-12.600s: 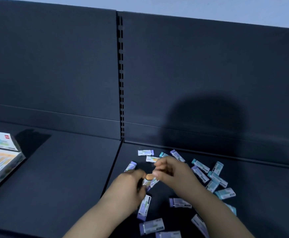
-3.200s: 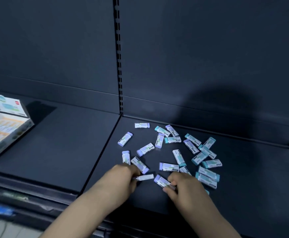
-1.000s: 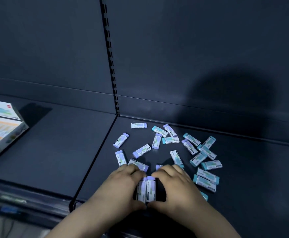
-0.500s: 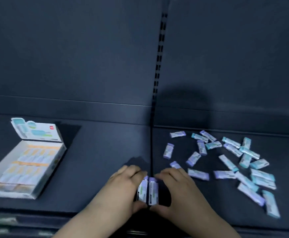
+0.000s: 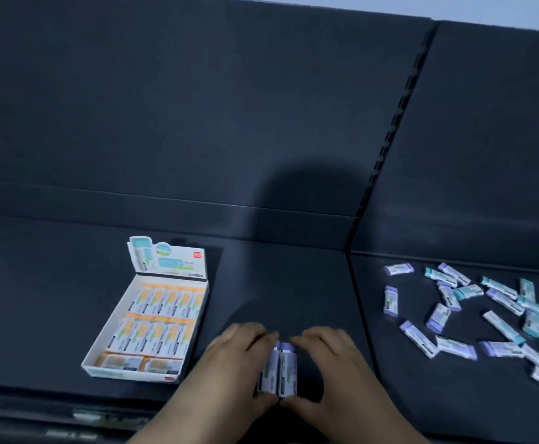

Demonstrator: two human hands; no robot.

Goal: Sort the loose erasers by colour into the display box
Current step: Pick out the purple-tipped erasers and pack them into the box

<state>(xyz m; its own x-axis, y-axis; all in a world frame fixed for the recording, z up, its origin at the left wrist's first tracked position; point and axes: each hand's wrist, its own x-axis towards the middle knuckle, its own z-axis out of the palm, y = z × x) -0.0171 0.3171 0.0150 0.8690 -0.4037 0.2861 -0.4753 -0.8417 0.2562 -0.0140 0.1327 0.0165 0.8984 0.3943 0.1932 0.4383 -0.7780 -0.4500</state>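
Note:
A small bundle of purple erasers (image 5: 280, 371) is held side by side between my two hands, just above the dark shelf. My left hand (image 5: 240, 363) grips its left side with fingers over the top end and thumb under the near end. My right hand (image 5: 327, 370) grips the right side the same way. The white display box (image 5: 133, 374) lies open to the left of my hands, with rows of orange erasers (image 5: 162, 315) inside and its lid flap upright at the back. Several loose purple and teal erasers (image 5: 473, 312) are scattered on the shelf at the right.
A vertical slotted upright (image 5: 386, 149) divides the dark back panel, and a seam (image 5: 362, 315) runs across the shelf between my hands and the loose pile. The shelf's front edge (image 5: 69, 408) lies close below the box.
My hands have carried the purple bundle leftward, off the right shelf panel and towards the display box. The view has swung left, so the box is now nearer and the loose pile lies far right.

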